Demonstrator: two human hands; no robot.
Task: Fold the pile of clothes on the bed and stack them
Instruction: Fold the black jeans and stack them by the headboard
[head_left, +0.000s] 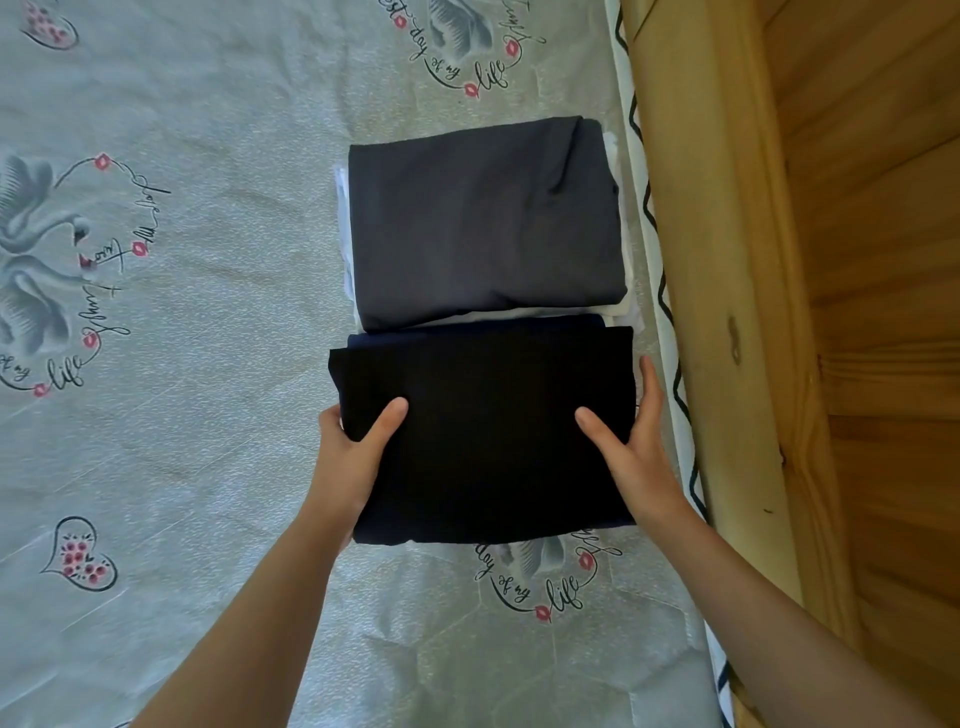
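A folded black garment (483, 431) lies on top of a dark navy one at the near right of the bed. My left hand (353, 447) grips its left edge, thumb on top and fingers underneath. My right hand (634, 441) holds the right edge, thumb on the cloth and fingers along the side. Just beyond stands a second stack topped by a folded dark grey garment (483, 223), with white and pale folded pieces showing under its edges.
The bed sheet (182, 441) is pale grey-green with swan, heart and script prints. A zigzag-patterned mattress edge (660, 270) runs along the right, against a wooden bed frame (727, 312) and a wooden wall.
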